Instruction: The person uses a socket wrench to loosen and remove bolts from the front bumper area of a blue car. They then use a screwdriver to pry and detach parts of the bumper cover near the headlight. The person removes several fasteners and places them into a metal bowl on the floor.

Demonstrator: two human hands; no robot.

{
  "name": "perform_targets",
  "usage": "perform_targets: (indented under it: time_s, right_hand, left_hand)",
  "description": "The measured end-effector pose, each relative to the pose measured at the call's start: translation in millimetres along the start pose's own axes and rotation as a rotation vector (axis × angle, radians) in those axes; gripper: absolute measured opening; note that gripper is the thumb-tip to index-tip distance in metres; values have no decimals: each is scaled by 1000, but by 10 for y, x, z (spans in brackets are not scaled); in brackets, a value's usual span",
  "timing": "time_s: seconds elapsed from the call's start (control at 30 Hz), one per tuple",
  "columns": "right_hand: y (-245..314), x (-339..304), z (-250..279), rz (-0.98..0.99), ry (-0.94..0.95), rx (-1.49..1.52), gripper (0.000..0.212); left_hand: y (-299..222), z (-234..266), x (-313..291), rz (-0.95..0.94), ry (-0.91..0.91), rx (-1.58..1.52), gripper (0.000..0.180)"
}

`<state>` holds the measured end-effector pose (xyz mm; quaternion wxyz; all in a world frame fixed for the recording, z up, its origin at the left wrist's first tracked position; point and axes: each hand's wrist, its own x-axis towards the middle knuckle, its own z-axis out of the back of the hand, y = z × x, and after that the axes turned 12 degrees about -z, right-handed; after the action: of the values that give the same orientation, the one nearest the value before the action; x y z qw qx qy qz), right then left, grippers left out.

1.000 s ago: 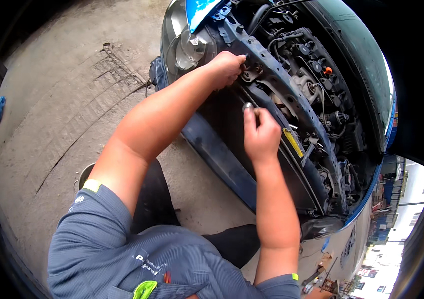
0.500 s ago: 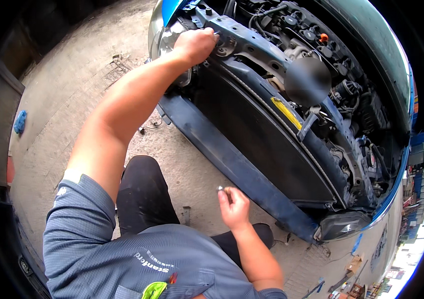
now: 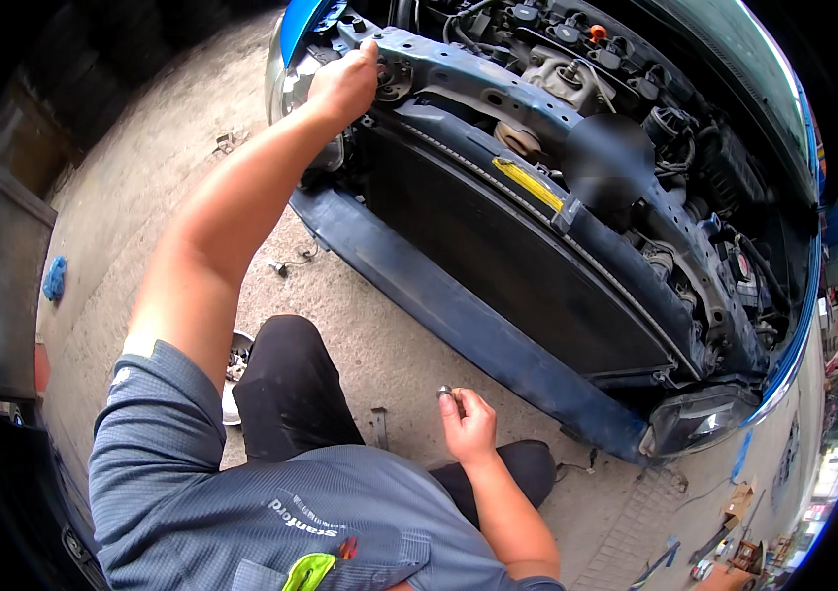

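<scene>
My left hand is closed at the front corner of a blue car, against the upper metal crossmember beside the left headlight. Its thumb points up; whatever the curled fingers grip is hidden. Low in front of my body, my right hand pinches a small metal fastener, perhaps a bolt, between thumb and fingertips. Between the hands lie the dark radiator and the long bumper beam. A yellow label sits on the panel above the radiator.
The engine is exposed behind the crossmember. Another headlight sits at the beam's right end. A round tray of small parts is beside my knee. A metal bracket and blue crumpled cloth or plastic lie on the concrete floor.
My view has shifted, so the car appears further left and higher. My left hand stays at the crossmember's corner. The right hand still holds the fastener, and the parts tray has come into view.
</scene>
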<state>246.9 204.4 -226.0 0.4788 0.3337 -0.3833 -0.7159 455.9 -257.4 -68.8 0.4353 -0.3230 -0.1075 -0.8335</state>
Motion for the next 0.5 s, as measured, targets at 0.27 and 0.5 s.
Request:
perform_targets:
  time_s: [0.27, 0.5]
  right_hand:
    - [-371, -45, -89, -54, -7, 42, 27]
    - [-468, 63, -154, -96, 10, 40, 32]
  left_hand:
    - [18, 9, 117, 515, 39, -467, 54]
    - [183, -125, 93, 385, -27, -251, 47]
